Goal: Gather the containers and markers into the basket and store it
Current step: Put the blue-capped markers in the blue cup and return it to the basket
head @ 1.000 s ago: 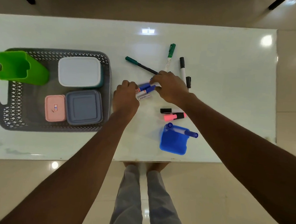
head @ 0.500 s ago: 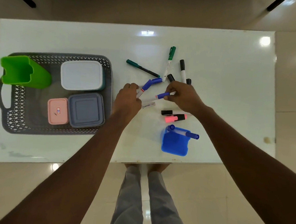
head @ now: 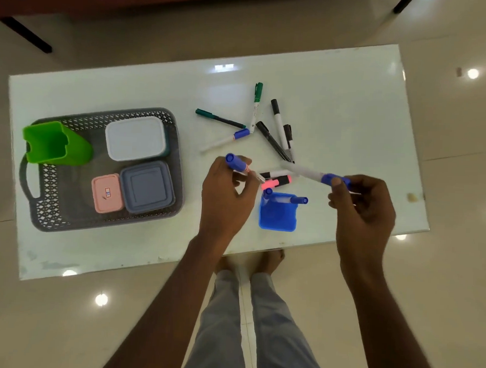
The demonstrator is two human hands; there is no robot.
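Observation:
A grey basket (head: pixel 51 216) on the table's left holds a green cup (head: pixel 55 144), a white box (head: pixel 136 138), a pink box (head: pixel 107 193) and a grey-blue box (head: pixel 148 186). My left hand (head: pixel 225 195) grips a blue-capped marker (head: pixel 237 164) above the table. My right hand (head: pixel 361 207) pinches a second blue-capped marker (head: pixel 310 172) by its cap. A blue holder (head: pixel 277 213) with two blue markers stands between my hands. A pink highlighter (head: pixel 277 182) lies just behind it. Green, black and blue markers (head: pixel 254 108) lie scattered further back.
The white table (head: pixel 353 105) ends just in front of the blue holder, with my feet on the tiled floor below. A small beige scrap (head: pixel 412 196) lies near the table's right edge. Dark furniture legs (head: pixel 27 36) stand beyond the far side.
Both hands have lifted off the table and drawn apart, each carrying one blue-capped marker. A third blue-capped marker now lies on the table behind my left hand. The view has tilted.

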